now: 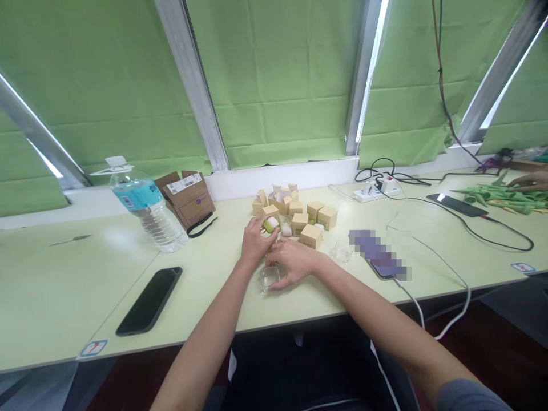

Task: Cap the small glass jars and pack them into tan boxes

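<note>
Between the thumb and fingers of my left hand (256, 241) is a small green item with a pale pinkish-white face (271, 224); its exact kind is too small to tell. Close beside it, my right hand (295, 262) has its thumb and fingers around a small clear plastic container (269, 277) low over the table. Just beyond the hands stand several small tan cardboard boxes (311, 236), some with raised flaps. Among them is a little clear container with something whitish inside (286, 226). A crumpled-looking clear plastic piece (341, 252) lies right of my right hand.
On the left are a large water bottle (148, 208), an opened brown carton (190, 200), a black phone (149, 301) and a thin pen-like object (71, 240). Rightward lie a charging phone (381, 267), a power strip (368, 194), cables and another phone (457, 205). Another person's hand (531, 181) touches green pieces (500, 197).
</note>
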Demonstrator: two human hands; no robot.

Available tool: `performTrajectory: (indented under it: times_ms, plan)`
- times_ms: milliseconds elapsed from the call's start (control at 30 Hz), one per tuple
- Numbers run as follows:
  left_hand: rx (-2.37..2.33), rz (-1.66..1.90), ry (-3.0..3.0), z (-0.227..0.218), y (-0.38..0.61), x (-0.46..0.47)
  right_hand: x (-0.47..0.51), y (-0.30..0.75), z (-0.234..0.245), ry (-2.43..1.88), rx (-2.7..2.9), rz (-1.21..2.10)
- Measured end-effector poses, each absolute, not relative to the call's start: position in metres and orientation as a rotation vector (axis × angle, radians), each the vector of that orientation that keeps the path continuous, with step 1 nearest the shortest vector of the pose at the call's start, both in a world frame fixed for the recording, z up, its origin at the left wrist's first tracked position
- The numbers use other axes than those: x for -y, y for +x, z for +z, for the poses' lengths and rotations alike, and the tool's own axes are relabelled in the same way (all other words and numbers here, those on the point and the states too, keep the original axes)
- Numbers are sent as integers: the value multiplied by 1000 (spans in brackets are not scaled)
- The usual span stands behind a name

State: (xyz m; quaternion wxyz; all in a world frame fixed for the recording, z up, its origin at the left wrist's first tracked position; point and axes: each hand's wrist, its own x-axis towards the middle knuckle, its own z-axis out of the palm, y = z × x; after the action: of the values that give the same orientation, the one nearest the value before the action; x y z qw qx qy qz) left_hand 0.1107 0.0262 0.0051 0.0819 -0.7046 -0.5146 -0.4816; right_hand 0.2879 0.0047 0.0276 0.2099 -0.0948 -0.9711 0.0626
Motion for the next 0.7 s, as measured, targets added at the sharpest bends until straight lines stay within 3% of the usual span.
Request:
performTrajectory:
  times_ms: [700]
  plan:
    - [1598, -1710, -2058, 4, 110, -26, -39, 319, 25, -650, 2019, 233]
